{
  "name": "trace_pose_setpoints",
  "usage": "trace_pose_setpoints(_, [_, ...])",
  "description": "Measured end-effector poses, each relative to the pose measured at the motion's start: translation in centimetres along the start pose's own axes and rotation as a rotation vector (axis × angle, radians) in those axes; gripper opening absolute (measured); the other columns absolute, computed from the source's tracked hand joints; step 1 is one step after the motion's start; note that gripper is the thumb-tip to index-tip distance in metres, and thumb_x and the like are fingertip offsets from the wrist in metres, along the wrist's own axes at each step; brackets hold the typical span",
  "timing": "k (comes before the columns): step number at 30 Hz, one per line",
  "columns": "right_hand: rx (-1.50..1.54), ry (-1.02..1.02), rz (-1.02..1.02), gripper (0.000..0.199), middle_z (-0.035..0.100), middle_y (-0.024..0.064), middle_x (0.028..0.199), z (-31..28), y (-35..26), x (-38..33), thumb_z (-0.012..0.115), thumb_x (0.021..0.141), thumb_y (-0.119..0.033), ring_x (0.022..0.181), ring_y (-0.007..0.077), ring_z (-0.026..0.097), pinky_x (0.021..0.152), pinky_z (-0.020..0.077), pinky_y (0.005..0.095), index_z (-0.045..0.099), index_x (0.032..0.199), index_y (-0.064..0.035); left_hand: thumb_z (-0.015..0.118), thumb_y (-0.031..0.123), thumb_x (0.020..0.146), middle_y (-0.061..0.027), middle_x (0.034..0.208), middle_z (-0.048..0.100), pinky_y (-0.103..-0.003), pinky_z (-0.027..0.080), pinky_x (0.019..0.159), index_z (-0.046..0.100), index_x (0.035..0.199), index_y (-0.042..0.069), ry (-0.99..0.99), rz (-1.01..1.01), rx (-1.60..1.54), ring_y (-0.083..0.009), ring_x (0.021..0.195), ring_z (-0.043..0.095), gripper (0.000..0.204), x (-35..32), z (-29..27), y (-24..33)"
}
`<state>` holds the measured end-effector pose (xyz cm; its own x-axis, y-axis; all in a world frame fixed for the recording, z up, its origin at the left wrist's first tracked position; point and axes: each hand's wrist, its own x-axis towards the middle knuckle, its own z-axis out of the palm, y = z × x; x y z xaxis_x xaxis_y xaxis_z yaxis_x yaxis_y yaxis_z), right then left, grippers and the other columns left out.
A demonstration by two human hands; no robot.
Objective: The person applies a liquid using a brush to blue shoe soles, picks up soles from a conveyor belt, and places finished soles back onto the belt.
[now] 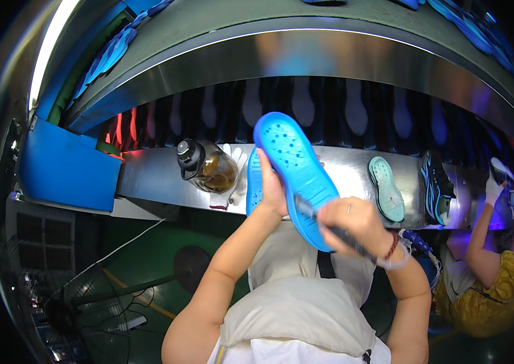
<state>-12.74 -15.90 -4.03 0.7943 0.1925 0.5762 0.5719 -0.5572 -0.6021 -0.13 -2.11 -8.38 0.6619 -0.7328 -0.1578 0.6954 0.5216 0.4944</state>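
Left hand (274, 191) grips blue shoe sole (299, 175); right hand (355, 219) grips blurred dark-handled tool (349, 238) over it. Judged step: surface work; next stroke calls for steady support.

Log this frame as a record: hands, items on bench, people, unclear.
left hand: left hand grips blue sole
right hand: right hand holds tool at blue sole
bench, left to right: bottle, white glove partly hidden by bottle, second blue sole, teal sole, dark shoe
bench surface: metal bench
people: co-worker at right
unclear: tool type, motion-blurred
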Motion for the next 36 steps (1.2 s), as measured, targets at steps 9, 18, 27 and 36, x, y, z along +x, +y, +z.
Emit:
trace_pose_setpoints(9, [0.307,0.14,0.161,0.017,0.064,0.014,0.085,-1.7,0.7,1.3,0.064,0.067,0.001,0.075,0.0235,0.063,0.07,0.0496,0.0287,0.063,0.084,0.0009,0.017,0.079,0.071,-0.0175,0.107,0.054,-0.048,0.042,0.088,0.035,0.127,0.009,-0.075,-0.01,-0.025,-0.0332,0.1,0.053,0.092,-0.9,2.5,0.1])
trace_pose_setpoints(18, [0.339,0.074,0.193,0.018,0.065,0.0126,0.086,-1.8,0.8,-0.8,0.069,0.067,-0.002,0.082,0.023,0.062,0.076,0.0491,0.0318,0.065,0.084,-0.0008,0.017,0.077,0.073,-0.0172,0.108,0.053,-0.046,0.042,0.088,0.038,0.124,0.008,-0.001,0.159,-0.003,-0.0318,0.098,0.052,0.088,-1.4,3.2,2.8])
trace_pose_setpoints(27, [0.398,-0.031,0.247,0.021,0.066,0.0118,0.089,-2.4,0.5,-1.6,0.069,0.067,-0.001,0.09,0.0242,0.06,0.081,0.0469,0.032,0.066,0.087,-0.0008,0.021,0.078,0.072,-0.0193,0.114,0.051,-0.047,0.041,0.089,0.035,0.127,0.006,-0.098,0.215,0.024,-0.0335,0.103,0.051,0.092,-1.0,3.3,4.6])
trace_pose_setpoints(36, [0.966,0.202,0.304,0.019,0.061,0.0174,0.097,-1.2,1.7,-2.0,0.061,0.073,0.003,0.098,0.0265,0.057,0.089,0.0427,0.036,0.06,0.092,0.003,0.03,0.069,0.08,-0.021,0.113,0.051,-0.044,0.046,0.086,0.038,0.123,-0.003,-0.065,0.203,-0.085,-0.0326,0.101,0.053,0.084,-1.5,7.0,6.1])
